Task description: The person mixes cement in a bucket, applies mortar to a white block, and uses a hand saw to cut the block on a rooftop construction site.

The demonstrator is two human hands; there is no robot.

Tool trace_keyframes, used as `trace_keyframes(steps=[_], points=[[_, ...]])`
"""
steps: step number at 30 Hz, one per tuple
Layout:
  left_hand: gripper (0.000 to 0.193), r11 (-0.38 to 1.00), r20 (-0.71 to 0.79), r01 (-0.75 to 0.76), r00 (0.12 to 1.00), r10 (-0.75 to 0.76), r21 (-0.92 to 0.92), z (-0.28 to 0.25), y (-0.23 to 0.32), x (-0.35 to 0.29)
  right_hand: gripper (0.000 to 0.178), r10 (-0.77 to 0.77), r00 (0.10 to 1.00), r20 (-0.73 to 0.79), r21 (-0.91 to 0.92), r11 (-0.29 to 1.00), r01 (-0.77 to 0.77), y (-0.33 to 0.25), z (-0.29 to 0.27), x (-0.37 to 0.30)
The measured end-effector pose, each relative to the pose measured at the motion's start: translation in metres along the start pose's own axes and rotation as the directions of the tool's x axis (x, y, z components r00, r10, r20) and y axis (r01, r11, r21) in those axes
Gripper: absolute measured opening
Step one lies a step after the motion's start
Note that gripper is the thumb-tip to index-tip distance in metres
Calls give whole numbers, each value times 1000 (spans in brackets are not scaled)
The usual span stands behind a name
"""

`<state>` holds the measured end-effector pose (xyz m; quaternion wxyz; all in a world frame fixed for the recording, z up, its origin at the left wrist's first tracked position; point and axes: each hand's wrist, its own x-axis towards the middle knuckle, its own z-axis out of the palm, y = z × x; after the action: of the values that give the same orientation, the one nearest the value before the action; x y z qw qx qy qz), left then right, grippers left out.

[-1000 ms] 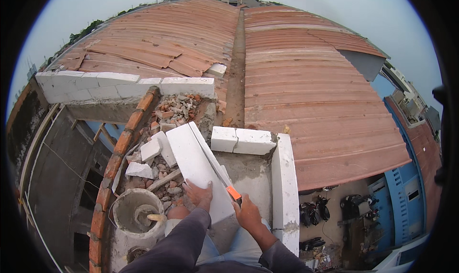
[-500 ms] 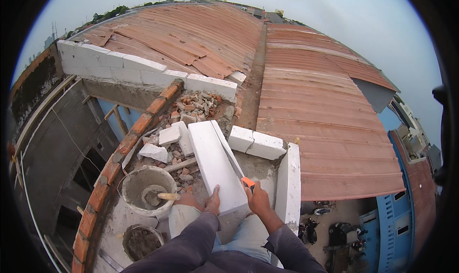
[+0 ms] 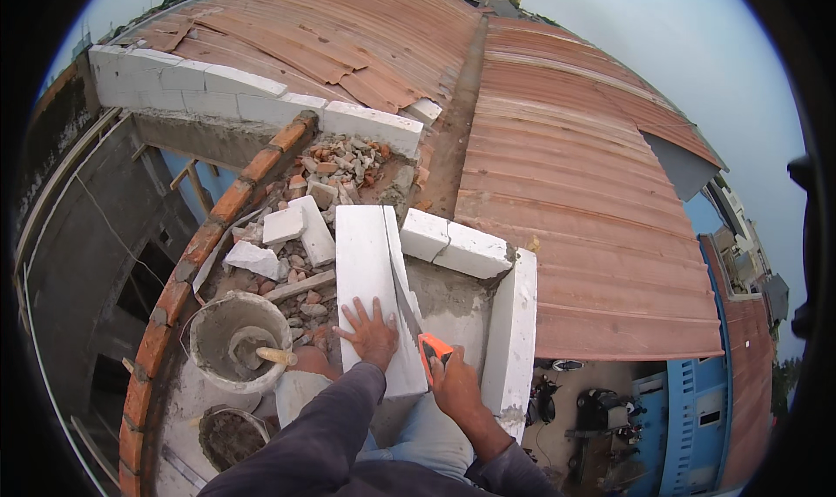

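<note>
A long white lightweight concrete block (image 3: 359, 258) lies across my legs, its far end beside the rubble. My left hand (image 3: 372, 333) rests flat on its top, fingers spread. In my right hand (image 3: 455, 384) is the orange handle of a hand saw (image 3: 433, 349). The saw's blade runs away from me along the block's right part, at a lengthwise line in the block; how deep it sits there I cannot tell. Left of my leg stands a mortar bucket (image 3: 209, 345) with a wooden-handled trowel (image 3: 276, 355) in it. A smaller bucket (image 3: 212, 414) of mortar sits nearer.
Low white block walls (image 3: 521, 323) edge the right and far sides, with a drop beyond to parked motorbikes (image 3: 601, 406). A curved brick edge (image 3: 185, 271) borders a drop on the left. Broken rubble (image 3: 344, 162) lies ahead; rusty sheet roofs (image 3: 583, 192) stretch past the wall.
My left hand has gone from the block's left side to flat on its top. The block now lies straighter, and the saw has shifted with it. The whole view has tilted downward.
</note>
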<state>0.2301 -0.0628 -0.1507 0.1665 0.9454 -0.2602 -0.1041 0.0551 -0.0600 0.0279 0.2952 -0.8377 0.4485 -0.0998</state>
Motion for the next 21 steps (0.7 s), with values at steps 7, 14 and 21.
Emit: trace_keyframes(steps=[7, 14, 21], points=[[61, 984, 1, 180, 984, -180, 13, 26, 28, 16, 41, 62, 996, 68, -65, 996, -57, 26, 24, 16], [61, 966, 14, 259, 966, -259, 16, 30, 43, 13, 45, 201, 968, 148, -65, 979, -193, 40, -55, -56], [62, 974, 64, 219, 973, -222, 54, 28, 41, 6, 42, -60, 998, -7, -45, 997, 59, 45, 61, 109]])
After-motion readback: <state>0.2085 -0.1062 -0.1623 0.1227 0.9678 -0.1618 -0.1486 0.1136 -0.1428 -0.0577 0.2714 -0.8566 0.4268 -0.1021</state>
